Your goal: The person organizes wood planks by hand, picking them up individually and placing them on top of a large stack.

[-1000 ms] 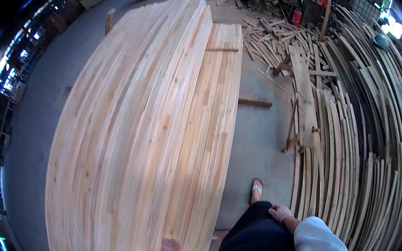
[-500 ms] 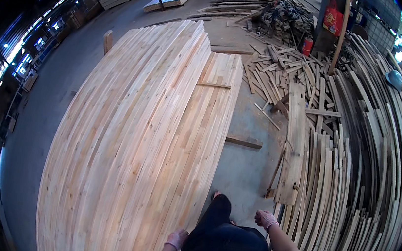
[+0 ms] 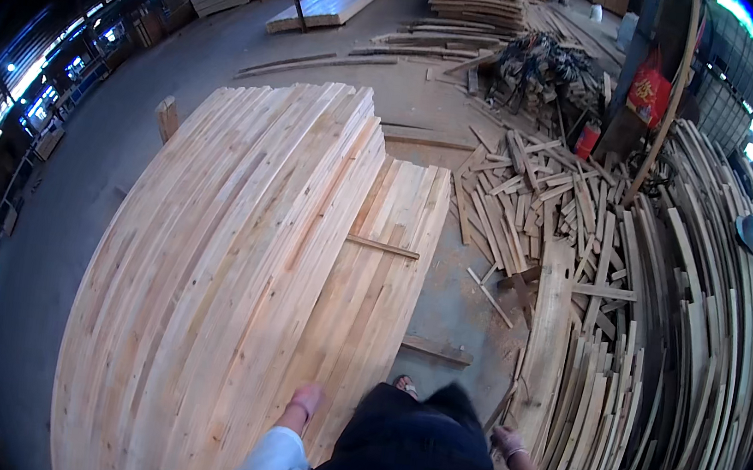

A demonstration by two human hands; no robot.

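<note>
A tall stack of long, pale planks (image 3: 199, 243) spreads out in front and to the left. Along its right side runs a lower layer of similar planks (image 3: 352, 325), with a thin wooden stick (image 3: 382, 247) lying across it. My left hand (image 3: 308, 398), in a thin pale glove, is over this lower layer; motion smears its fingers, and contact cannot be made out. On the other side, my right hand (image 3: 508, 439), also gloved, hangs beside a wide rough board (image 3: 548, 338). Its fingers look curled in, with nothing seen in them.
Long narrow strips (image 3: 707, 347) are piled along the right. Ahead lies a heap of short offcuts (image 3: 530, 188), near a red canister (image 3: 587, 140) and a post. A timber block (image 3: 438, 350) juts from under the lower planks. Grey floor (image 3: 52, 226) lies at the left.
My view has tilted up and I have come forward along the stack. My left hand has swung forward over the lower planks, while my right hand has dropped back toward my body.
</note>
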